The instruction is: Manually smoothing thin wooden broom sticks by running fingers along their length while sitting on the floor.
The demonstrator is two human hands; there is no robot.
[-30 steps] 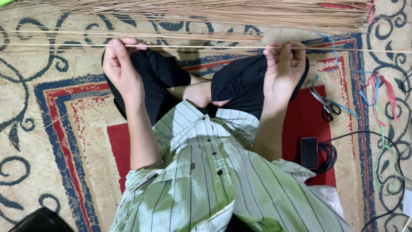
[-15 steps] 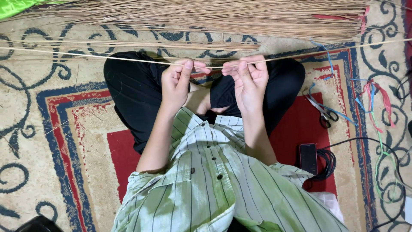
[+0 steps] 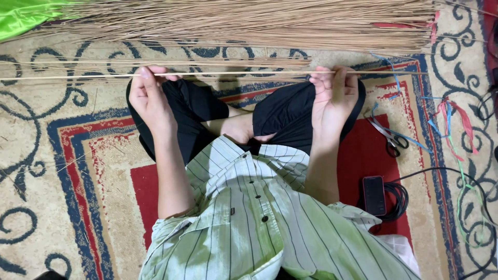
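Nearest the camera is the person's striped green shirt (image 3: 249, 228), buttoned down the front, and beyond it the crossed legs in black trousers (image 3: 290, 111) resting on the patterned carpet (image 3: 31, 155), which is beige with blue scrolls and a red centre.

Toward the carpet's right edge, beside the person's right arm, a dark phone (image 3: 374, 195) lies flat with a coiled black cable (image 3: 398, 199) just beside it. Farther up that side lies a pair of scissors (image 3: 390, 136), and near them loose coloured strings (image 3: 452, 122) trail along the right edge.

Above the knees both hands are raised and well apart. The left hand (image 3: 149, 99) has its grip pinching a thin stick (image 3: 233, 74) between thumb and fingertips. The right hand (image 3: 336, 96) pinches the same stick farther along, fingers pressed together on it. The stick runs level across the picture, stretched between the two hands and reaching out past each toward the left and right edges of the carpet. A few more loose sticks (image 3: 155, 63) lie just beyond it.

At the far edge of the carpet lies a large bundle of sticks (image 3: 249, 23), spread wide across it, with a bright green cloth (image 3: 26, 18) at the far left corner.
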